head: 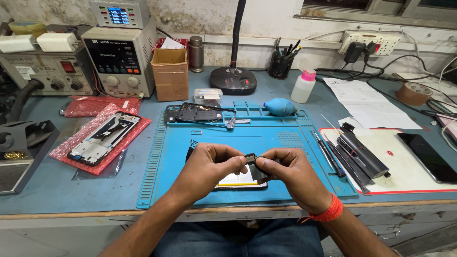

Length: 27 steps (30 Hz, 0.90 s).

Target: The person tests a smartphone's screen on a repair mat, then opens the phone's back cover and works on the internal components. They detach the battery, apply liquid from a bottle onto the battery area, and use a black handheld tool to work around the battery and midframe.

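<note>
My left hand (209, 166) and my right hand (288, 169) meet over the blue work mat (162, 162), both pinching a small dark part (251, 159) between their fingertips. Right beneath them an opened phone (240, 182) lies flat on the mat, mostly hidden by my hands. An orange thread band (331, 212) circles my right wrist. At the mat's far edge rests a black phone back frame (200, 113) with a loose cable.
Left: a phone frame (102, 138) on red bubble wrap, power supplies (119, 59), a cardboard box (170, 74). Behind: lamp base (233, 80), blue air blower (280, 106), white bottle (303, 86). Right: tool roll and screwdrivers (354, 152) on a white pad, dark phone (428, 157), papers (366, 102).
</note>
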Tool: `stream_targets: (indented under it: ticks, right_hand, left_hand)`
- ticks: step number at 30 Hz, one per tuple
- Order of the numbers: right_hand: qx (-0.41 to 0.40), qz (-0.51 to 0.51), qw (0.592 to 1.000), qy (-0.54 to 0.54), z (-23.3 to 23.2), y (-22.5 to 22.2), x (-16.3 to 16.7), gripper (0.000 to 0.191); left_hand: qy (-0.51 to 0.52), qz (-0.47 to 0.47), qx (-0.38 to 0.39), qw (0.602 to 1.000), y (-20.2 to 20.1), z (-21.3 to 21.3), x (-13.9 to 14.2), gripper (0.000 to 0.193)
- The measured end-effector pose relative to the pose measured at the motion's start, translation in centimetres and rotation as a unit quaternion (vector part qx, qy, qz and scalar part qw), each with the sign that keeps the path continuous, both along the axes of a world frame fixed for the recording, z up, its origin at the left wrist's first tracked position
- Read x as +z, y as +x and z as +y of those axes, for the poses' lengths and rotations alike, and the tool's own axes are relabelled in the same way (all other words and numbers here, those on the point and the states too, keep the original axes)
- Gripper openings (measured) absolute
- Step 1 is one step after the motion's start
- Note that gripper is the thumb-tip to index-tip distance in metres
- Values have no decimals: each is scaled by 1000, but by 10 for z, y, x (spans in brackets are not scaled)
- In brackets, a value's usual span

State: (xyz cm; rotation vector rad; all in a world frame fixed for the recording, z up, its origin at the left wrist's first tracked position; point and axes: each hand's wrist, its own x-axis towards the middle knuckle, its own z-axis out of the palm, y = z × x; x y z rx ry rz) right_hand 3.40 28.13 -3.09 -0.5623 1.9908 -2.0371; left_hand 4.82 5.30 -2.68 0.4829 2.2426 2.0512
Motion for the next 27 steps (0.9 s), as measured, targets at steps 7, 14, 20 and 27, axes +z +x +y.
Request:
stream_targets:
  ticks: [7, 14, 20, 27]
  right_hand:
    - [5, 8, 1000, 8, -1, 2, -7, 23]
    - [-68, 117, 988, 76, -9, 0, -9, 19]
    - [-120, 292, 938, 143, -17, 10, -2, 23]
    - [-122, 204, 960, 150, -25, 11, 5, 40]
  left_hand:
    - [-30, 17, 17, 999, 4, 0, -5, 23]
    - [7, 20, -25, 999, -6, -2, -16, 29]
    - [152, -64, -58, 985, -15, -4, -28, 22]
    - [21, 141, 165, 976, -61, -81, -27, 27]
